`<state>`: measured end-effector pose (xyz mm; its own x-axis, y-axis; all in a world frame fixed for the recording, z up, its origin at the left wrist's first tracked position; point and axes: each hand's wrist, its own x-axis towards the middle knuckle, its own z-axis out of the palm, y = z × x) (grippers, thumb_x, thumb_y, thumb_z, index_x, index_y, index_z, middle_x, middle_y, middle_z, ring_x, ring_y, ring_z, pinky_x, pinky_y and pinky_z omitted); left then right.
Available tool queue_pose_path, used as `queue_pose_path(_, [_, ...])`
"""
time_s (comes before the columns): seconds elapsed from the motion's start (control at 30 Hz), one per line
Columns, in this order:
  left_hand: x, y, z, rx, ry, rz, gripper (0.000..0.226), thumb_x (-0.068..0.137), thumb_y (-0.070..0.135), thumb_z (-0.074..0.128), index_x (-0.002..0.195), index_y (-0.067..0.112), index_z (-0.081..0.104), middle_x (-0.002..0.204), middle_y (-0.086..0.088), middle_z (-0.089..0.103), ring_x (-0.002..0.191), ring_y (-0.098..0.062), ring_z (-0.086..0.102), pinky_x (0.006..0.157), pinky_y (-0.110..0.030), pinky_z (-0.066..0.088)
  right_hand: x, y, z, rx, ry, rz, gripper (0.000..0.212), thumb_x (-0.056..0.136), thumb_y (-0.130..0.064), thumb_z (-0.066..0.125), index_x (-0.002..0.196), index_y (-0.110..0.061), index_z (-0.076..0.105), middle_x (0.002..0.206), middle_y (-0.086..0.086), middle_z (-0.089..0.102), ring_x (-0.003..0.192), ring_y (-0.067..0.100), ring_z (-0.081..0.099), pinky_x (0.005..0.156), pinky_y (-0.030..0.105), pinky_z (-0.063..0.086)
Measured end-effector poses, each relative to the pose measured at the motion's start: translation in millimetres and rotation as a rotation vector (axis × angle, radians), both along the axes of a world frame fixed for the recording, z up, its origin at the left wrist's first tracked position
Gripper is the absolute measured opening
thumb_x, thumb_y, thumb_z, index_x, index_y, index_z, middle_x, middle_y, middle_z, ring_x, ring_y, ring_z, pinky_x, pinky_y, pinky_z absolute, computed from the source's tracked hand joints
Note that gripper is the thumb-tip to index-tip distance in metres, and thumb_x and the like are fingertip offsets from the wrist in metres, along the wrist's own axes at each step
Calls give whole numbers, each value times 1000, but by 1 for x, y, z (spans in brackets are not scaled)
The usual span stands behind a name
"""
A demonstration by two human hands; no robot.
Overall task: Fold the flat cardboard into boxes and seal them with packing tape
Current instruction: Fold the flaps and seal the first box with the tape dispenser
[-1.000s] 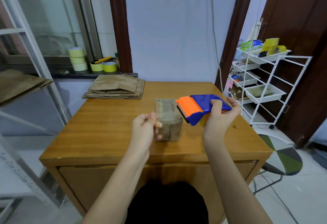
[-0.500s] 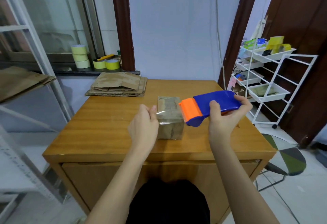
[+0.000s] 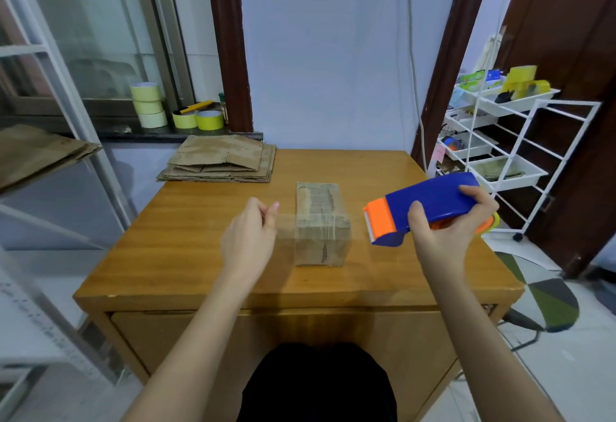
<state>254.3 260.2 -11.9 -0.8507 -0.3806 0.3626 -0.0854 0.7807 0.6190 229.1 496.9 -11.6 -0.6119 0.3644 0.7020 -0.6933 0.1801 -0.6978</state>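
1. The left hand (image 3: 248, 241) pinches the free end of a clear strip of packing tape (image 3: 286, 226), fingers curled on it, while the right hand (image 3: 446, 221) grips the blue and orange tape dispenser (image 3: 430, 208).
2. The hands are held apart on either side of the box (image 3: 321, 221), so the strip stretches across above its top; this looks like the way to lay tape over the seam in one pass.
3. The folded box sits near the middle of the bench (image 3: 200, 238), close enough for both hands to reach it.
4. More flat cardboard (image 3: 220, 160) waits stacked at the far left corner of the bench, out of the working area.
5. Spare tape rolls (image 3: 150, 104) stand on the window ledge behind.
6. Dark print shows on the box, but it is too blurred to read; I see no brand on the dispenser.
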Motion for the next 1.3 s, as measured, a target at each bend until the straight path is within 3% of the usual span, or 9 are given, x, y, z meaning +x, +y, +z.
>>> queue_pose_path(0.07, [-2,1,0,-20,-10,-2,32,99,43,37,91,15,50,73,1,62,71,-17,62,55,-26,41,-3,2,0,16,-3,0,54,73,-6,65,110,-26,30,111,-13,31,94,-15,47,69,6,44])
queue_pose_path(0.27, [-8,1,-3,-34,-24,5,31,99,42,38,90,15,50,73,2,62,67,-14,59,51,-22,37,-10,4,-3,37,-16,0,54,72,-9,66,108,-30,31,112,-15,32,95,-13,48,69,7,44])
queue_pose_path(0.67, [-13,-1,-7,-11,-26,-23,32,99,43,39,91,15,52,68,7,58,66,-10,58,62,-29,46,-18,7,-2,36,-65,7,55,73,-14,67,109,-34,31,113,-18,32,95,-12,48,71,12,48])
queue_pose_path(0.87, [-19,-3,-9,-23,-42,-31,31,99,42,39,89,15,52,65,9,55,62,-3,51,59,-28,41,-23,8,-7,69,-117,27,57,73,-9,69,114,-23,30,110,-17,35,91,-11,50,69,11,47])
queue_pose_path(0.97, [-25,-4,-14,-18,-93,-31,32,99,42,39,91,14,53,68,8,55,63,-6,52,57,-27,40,-27,6,-11,81,-157,30,56,78,6,69,112,-16,31,105,-17,35,86,-16,49,67,10,45])
queue_pose_path(1.1, [-30,-6,-24,91,-114,-57,35,99,43,40,87,12,53,78,-1,62,74,-19,59,60,-32,40,-30,3,-17,92,-201,46,53,79,9,67,111,-13,31,101,-16,36,81,-16,50,64,11,44])
queue_pose_path(1.3, [-37,0,-39,301,-127,-129,31,99,40,40,76,19,46,71,0,56,68,-20,58,64,-33,46,-31,-6,-25,94,-215,30,50,78,10,66,108,-10,32,100,-14,35,81,-16,49,63,8,42])
